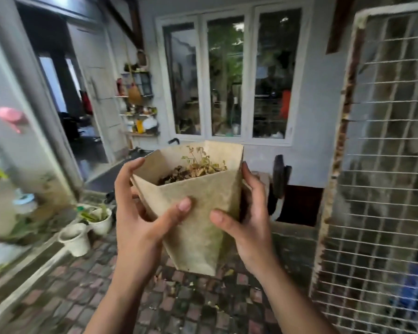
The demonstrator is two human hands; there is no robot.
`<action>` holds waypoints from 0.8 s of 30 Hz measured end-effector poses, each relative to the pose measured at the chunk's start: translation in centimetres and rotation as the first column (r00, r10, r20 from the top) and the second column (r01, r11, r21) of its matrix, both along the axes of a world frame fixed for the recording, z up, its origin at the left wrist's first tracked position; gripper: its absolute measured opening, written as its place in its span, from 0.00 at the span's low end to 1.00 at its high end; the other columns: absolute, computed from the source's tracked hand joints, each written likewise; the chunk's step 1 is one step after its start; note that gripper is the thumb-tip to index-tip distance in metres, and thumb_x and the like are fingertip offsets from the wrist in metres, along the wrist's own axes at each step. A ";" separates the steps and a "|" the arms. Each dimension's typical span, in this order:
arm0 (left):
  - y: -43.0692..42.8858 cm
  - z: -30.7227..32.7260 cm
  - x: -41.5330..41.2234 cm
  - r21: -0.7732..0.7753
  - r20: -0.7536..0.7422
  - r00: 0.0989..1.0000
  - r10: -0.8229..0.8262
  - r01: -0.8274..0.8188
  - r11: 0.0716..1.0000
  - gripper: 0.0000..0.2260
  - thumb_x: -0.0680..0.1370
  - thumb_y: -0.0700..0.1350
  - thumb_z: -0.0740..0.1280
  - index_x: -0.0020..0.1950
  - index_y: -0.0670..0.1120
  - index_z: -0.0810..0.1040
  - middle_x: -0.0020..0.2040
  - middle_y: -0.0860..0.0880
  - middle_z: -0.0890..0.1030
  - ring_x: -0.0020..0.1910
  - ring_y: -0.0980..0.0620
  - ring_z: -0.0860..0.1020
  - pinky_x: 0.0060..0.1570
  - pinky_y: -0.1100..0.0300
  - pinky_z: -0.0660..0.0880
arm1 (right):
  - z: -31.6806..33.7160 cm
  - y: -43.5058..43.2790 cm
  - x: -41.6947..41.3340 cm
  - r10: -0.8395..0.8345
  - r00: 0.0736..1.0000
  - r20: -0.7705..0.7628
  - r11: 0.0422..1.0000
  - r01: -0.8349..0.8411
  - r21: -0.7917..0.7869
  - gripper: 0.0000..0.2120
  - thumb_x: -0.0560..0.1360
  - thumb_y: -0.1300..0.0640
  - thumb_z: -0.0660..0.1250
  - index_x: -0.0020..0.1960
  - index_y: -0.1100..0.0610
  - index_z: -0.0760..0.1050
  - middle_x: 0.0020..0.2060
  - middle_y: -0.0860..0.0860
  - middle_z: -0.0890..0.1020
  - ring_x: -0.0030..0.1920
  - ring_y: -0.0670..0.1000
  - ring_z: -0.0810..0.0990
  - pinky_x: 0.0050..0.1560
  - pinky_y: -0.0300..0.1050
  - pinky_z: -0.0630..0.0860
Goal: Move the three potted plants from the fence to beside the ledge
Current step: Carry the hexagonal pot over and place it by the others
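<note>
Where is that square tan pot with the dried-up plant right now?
The tan pot is mid-frame in the head view, held off the brick floor between the left hand and right hand, with the wire fence to its right.

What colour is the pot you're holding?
The pot is a pale tan, a bit greenish and stained. The head view shows it best.
</note>
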State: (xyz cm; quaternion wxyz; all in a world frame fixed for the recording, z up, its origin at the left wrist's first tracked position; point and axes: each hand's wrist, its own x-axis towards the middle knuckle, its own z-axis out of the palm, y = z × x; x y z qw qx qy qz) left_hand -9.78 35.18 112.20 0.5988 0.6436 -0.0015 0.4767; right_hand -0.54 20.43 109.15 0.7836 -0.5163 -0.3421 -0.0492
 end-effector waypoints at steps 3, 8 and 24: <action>4.6 0.1 1.3 0.018 0.027 0.997 0.066 -0.067 0.998 0.41 0.59 0.67 0.83 0.69 0.66 0.73 0.55 0.60 0.84 0.54 0.52 0.86 0.49 0.62 0.83 | 0.2 5.4 2.4 0.097 0.995 0.000 0.995 -0.097 -0.010 0.42 0.63 0.47 0.84 0.71 0.27 0.69 0.71 0.46 0.78 0.72 0.49 0.77 0.68 0.59 0.78; 11.2 -0.6 4.6 0.014 0.055 0.970 0.235 -0.236 0.972 0.39 0.60 0.66 0.84 0.67 0.65 0.73 0.64 0.38 0.80 0.61 0.35 0.82 0.55 0.48 0.82 | -0.4 13.8 8.1 0.283 0.959 0.012 0.959 -0.283 -0.014 0.44 0.62 0.39 0.83 0.74 0.30 0.67 0.73 0.49 0.77 0.73 0.50 0.77 0.71 0.60 0.76; 30.5 -3.1 13.4 -0.039 0.010 0.701 0.713 -0.712 0.701 0.35 0.59 0.67 0.83 0.60 0.65 0.72 0.54 0.53 0.78 0.48 0.43 0.80 0.47 0.49 0.79 | -2.5 41.4 22.6 0.765 0.644 -0.021 0.641 -0.764 -0.076 0.43 0.61 0.43 0.84 0.71 0.34 0.68 0.67 0.56 0.79 0.66 0.55 0.81 0.60 0.52 0.83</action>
